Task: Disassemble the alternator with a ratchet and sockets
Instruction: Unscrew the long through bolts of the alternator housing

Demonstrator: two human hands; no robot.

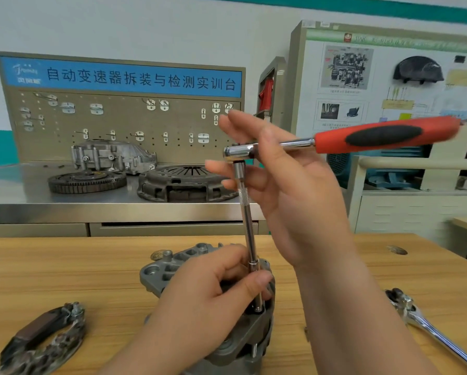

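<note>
The grey alternator [170, 269] stands on the wooden table [64, 266] in front of me. A ratchet with a red and black handle [386, 135] carries a long chrome extension [247, 220] that runs down to a bolt on the alternator's housing. My left hand [213, 288] rests on the alternator and pinches the lower end of the extension between thumb and fingers. My right hand [281, 180] is at the ratchet's head with its fingers spread and nearly straight, the palm against the shaft just behind the head. The socket's tip is partly hidden by my left thumb.
A removed curved alternator part [43, 336] lies at the left on the table. A second chrome ratchet [427, 326] lies at the right. Behind, a steel bench [16, 196] holds a gear ring [86, 182], a clutch cover [186, 182] and a housing under a pegboard.
</note>
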